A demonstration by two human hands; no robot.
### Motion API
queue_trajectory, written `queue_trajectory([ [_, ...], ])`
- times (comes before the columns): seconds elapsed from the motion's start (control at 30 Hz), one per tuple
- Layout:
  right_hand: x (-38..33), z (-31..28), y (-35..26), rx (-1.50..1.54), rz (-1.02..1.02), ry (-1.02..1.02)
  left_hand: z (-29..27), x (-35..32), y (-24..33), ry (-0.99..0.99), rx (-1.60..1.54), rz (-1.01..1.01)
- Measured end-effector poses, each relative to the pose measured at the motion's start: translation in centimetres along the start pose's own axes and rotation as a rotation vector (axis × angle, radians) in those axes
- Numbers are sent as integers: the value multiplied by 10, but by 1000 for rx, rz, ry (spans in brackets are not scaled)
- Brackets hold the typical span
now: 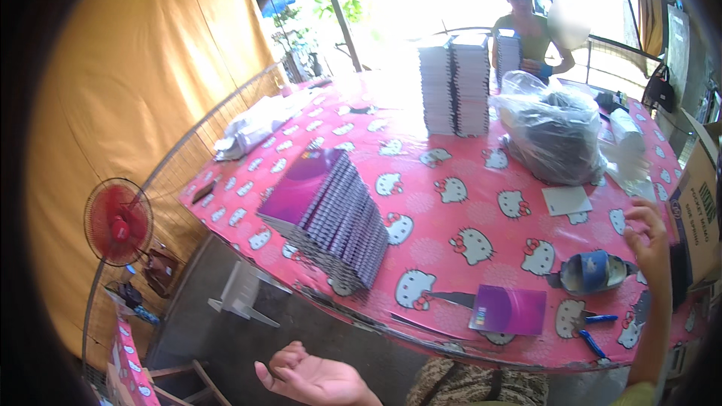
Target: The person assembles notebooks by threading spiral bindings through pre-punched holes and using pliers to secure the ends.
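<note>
My left hand [312,377] hangs below the table edge, palm up, fingers loosely curled, holding nothing. My right hand [648,237] is raised over the right side of the pink cartoon-cat tablecloth [451,203], fingers spread and empty, close to a blue tape dispenser [594,271]. A single purple notebook [509,310] lies near the front edge between my hands. A slanted stack of purple spiral notebooks [331,214] stands to the left.
Tall notebook stacks [455,86] and a clear plastic bag of dark items [553,131] sit further back. A person [526,26] stands beyond the table. A cardboard box [699,203] is at right, a red fan [118,222] on the floor at left, blue scissors [594,334] near the edge.
</note>
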State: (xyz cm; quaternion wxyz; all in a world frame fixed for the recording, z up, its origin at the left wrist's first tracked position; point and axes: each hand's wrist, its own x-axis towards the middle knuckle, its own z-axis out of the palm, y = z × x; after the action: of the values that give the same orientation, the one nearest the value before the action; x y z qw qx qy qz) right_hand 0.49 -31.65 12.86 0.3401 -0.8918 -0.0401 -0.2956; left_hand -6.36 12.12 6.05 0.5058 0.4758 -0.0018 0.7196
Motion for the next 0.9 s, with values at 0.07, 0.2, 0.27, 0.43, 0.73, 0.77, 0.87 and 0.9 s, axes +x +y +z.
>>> queue_trajectory([
  [0.07, -26, -59, 76, 149, 723, -48, 36, -28, 15, -193, -248, 114],
  [0.2, -86, -111, 256, -617, 450, 62, 94, -56, 34, -1210, -321, -20],
  [0.27, -88, -75, 248, -956, 510, 34, 122, -89, 35, -1468, -144, -144],
  [0.43, -101, -65, 246, -858, 453, 68, 136, -155, -10, -1867, 318, 92],
  [0.73, -84, -78, 233, -987, 530, -165, 152, -160, -30, -1942, 210, -368],
  [0.77, -83, -79, 238, -993, 518, -144, 151, -160, -31, -1904, 184, -402],
  [0.87, -75, -68, 215, -1026, 507, -139, 144, -161, -37, -1803, 128, -203],
  [0.9, -77, -67, 204, -1049, 511, -157, 143, -161, -36, -1836, 141, -281],
])
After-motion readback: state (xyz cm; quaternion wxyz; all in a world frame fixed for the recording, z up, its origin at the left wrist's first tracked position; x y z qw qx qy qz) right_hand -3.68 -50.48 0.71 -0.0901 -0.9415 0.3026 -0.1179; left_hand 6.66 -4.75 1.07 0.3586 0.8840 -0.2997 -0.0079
